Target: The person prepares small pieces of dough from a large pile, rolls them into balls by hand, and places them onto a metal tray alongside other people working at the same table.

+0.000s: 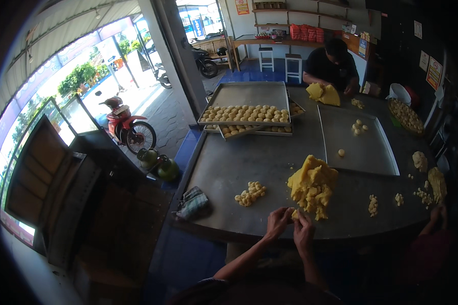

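Observation:
Between my two hands, at the near edge of the table, is a small piece of yellow dough (294,215). My left hand (280,222) pinches it from one side, and the fingers of my right hand (303,229) close on it from the other. Just beyond them rises a large crumbly mound of yellow dough (313,185). A heap of small pale dough pieces (250,193) lies to the left of my hands. Smaller groups of dough bits (373,205) are scattered to the right.
Stacked trays of dough balls (244,114) stand at the table's far left. A flat tray (361,147) holds several balls. Across the table a person (336,63) bends over yellow dough (323,94). Another person's hand (437,213) is at right. A folded cloth (193,202) lies near the left corner.

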Demonstrator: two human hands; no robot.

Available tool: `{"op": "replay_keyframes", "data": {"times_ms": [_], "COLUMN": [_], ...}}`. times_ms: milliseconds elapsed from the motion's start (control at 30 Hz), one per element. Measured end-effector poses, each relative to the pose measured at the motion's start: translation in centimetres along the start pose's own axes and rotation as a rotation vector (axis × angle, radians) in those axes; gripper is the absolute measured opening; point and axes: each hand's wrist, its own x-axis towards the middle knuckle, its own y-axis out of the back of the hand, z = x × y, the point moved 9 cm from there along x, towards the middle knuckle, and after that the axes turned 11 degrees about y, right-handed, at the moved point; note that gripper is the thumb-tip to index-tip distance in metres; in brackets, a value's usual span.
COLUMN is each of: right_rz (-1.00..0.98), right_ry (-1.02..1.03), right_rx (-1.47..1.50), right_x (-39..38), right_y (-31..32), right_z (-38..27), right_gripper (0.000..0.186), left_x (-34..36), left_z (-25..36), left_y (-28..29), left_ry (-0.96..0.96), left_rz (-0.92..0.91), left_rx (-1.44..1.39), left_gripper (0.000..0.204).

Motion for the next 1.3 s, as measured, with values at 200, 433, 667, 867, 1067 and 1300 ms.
{"op": "replay_keyframes", "data": {"times_ms": [200, 433, 667, 867, 1067, 1300], "right_rz": [-0.171, -0.171, -0.258, -0.301, -0.336, -0.45], "right_ry": [-0.088, -0.064, 0.173, 0.007, 0.023, -0.203], "right_rx": [0.128, 0.418, -0.053, 0.245, 0.175, 0.452], "right_x": [1.2, 1.1, 0.7, 2.0, 1.4, 0.8], "right_y": [-1.1, -2.9, -3.1, -2.6, -3.1, -6.5], "right_z": [2.2, 0.2, -0.7, -2.5, -0.9, 6.9], "right_gripper": [0.029, 0.026, 0.023, 0.018, 0.021, 0.032], "left_x": [-1.5, -0.9, -0.6, -1.6, -2.1, -2.4], "left_z": [2.3, 0.3, -0.8, -0.4, 0.9, 1.6], "left_y": [0.4, 1.9, 0.6, 1.7, 1.0, 0.1], "left_ry": [-0.004, -0.338, -0.15, -0.314, -0.304, -0.368], "left_rz": [-0.15, 0.035, 0.039, 0.016, -0.102, -0.204], "left_rx": [0.044, 0.386, 0.548, 0.408, 0.308, 0.209], "left_gripper": [0.032, 0.029, 0.031, 0.025, 0.025, 0.027]}}
